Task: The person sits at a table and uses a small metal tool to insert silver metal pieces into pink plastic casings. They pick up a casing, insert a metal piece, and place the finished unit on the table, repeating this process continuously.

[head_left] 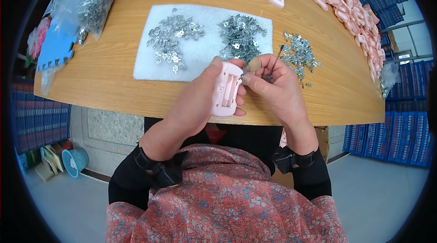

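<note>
My left hand (191, 97) is closed round a pale pink plastic casing (219, 92), thumb on its near-left edge and fingertips showing past the right side. An open oblong battery compartment faces up in the casing. My right hand (284, 90) meets the casing's upper right end, thumb and forefinger pinched at a small metal contact piece (242, 77), mostly hidden by the fingertips. A thin dark rod-like tool (276, 60) also sticks up from among the right fingers; its lower end is partly hidden. Beyond both hands, loose metal contact pieces (241, 38) lie heaped on a white foam sheet (207, 63).
A flatter spread of metal pieces (175, 33) covers the sheet's left side; another pile (300, 54) sits right of it on the wooden table (109, 70). Many pink casings (350, 20) line the far right edge. Clear bags (93, 4) and a blue foam mat (55, 47) are at left.
</note>
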Demonstrator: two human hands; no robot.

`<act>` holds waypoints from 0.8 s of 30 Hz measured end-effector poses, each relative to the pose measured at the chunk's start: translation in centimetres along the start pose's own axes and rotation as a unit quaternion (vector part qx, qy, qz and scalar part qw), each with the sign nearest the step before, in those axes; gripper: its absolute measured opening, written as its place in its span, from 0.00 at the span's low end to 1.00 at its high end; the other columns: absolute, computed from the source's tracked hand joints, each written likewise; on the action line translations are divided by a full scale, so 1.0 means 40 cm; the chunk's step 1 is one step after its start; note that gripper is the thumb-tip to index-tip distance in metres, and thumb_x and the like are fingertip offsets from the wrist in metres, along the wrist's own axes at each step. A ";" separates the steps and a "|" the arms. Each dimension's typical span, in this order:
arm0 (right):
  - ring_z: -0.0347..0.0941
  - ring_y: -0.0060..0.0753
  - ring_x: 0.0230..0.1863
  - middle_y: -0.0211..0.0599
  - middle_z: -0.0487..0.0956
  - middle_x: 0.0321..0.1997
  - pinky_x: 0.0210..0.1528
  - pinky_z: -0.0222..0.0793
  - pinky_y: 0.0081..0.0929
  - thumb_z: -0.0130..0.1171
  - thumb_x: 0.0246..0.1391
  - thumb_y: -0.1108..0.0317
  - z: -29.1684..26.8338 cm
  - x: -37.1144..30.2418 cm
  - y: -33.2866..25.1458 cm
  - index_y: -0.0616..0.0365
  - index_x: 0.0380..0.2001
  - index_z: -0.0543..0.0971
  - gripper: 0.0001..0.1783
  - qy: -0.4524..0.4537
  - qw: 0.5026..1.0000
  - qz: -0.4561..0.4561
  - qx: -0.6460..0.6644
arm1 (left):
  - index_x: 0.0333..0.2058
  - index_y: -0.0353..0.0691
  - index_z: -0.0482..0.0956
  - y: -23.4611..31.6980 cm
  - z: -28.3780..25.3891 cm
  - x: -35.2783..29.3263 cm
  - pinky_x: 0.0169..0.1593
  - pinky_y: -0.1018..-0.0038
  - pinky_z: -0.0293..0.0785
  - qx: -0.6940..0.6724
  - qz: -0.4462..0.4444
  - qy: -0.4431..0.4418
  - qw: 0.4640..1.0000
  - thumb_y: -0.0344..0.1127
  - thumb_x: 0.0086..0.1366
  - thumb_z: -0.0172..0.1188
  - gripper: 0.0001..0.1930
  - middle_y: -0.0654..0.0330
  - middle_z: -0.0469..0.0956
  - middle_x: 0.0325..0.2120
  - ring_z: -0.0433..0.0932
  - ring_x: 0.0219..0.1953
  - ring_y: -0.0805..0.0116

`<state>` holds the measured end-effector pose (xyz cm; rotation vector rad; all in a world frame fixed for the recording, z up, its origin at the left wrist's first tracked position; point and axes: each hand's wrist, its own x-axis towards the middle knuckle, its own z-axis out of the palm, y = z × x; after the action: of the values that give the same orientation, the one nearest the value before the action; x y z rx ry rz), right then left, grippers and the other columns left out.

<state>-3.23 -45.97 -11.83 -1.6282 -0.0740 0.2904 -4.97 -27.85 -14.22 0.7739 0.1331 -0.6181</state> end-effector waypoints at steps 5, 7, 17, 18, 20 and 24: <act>0.66 0.09 0.30 0.20 0.74 0.29 0.35 0.64 0.13 0.63 0.54 0.76 -0.007 0.004 0.022 0.59 0.36 0.74 0.09 -0.005 0.999 -0.015 0.033 | 0.60 0.37 0.65 -0.004 0.000 0.002 0.39 0.60 0.84 0.015 -0.007 -0.001 1.000 0.53 0.77 0.28 0.29 0.56 0.78 0.33 0.80 0.32 0.66; 0.66 0.09 0.30 0.19 0.73 0.29 0.33 0.63 0.13 0.63 0.54 0.76 0.007 -0.007 0.007 0.59 0.36 0.74 0.08 0.017 0.999 -0.041 0.004 | 0.60 0.37 0.66 -0.005 -0.007 0.000 0.39 0.63 0.84 -0.013 -0.016 -0.016 1.000 0.55 0.76 0.31 0.29 0.57 0.77 0.33 0.79 0.32 0.69; 0.73 0.40 0.30 0.36 0.76 0.29 0.34 0.71 0.31 0.65 0.42 0.79 0.019 -0.012 -0.024 0.57 0.34 0.74 0.15 -0.019 0.872 -0.301 -0.384 | 0.56 0.37 0.69 0.003 -0.005 -0.001 0.37 0.57 0.86 -0.014 -0.052 0.015 0.998 0.54 0.76 0.30 0.28 0.54 0.81 0.36 0.83 0.33 0.62; 0.73 0.43 0.31 0.37 0.76 0.29 0.34 0.71 0.33 0.66 0.41 0.78 0.020 -0.013 -0.035 0.57 0.34 0.74 0.15 -0.029 0.855 -0.323 -0.406 | 0.55 0.37 0.70 0.003 0.000 0.000 0.37 0.58 0.86 -0.003 -0.055 0.026 0.998 0.54 0.76 0.30 0.28 0.54 0.81 0.37 0.83 0.34 0.62; 0.73 0.46 0.32 0.38 0.75 0.29 0.34 0.71 0.35 0.67 0.40 0.77 0.021 -0.016 -0.041 0.57 0.34 0.74 0.16 -0.041 0.841 -0.337 -0.422 | 0.55 0.38 0.70 0.001 0.001 -0.001 0.37 0.59 0.86 0.013 -0.062 0.038 0.997 0.54 0.76 0.31 0.28 0.54 0.81 0.36 0.83 0.34 0.63; 0.73 0.44 0.32 0.38 0.75 0.29 0.33 0.71 0.34 0.67 0.41 0.76 0.003 -0.031 -0.038 0.58 0.36 0.74 0.16 -0.020 0.868 -0.292 -0.401 | 0.59 0.39 0.66 -0.001 -0.010 -0.003 0.37 0.61 0.85 0.006 -0.059 0.004 0.998 0.55 0.76 0.32 0.28 0.56 0.79 0.35 0.81 0.34 0.66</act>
<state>-4.28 -46.01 -10.16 -2.3189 -0.7959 -0.2196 -5.05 -27.55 -14.51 0.7835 0.1839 -0.7278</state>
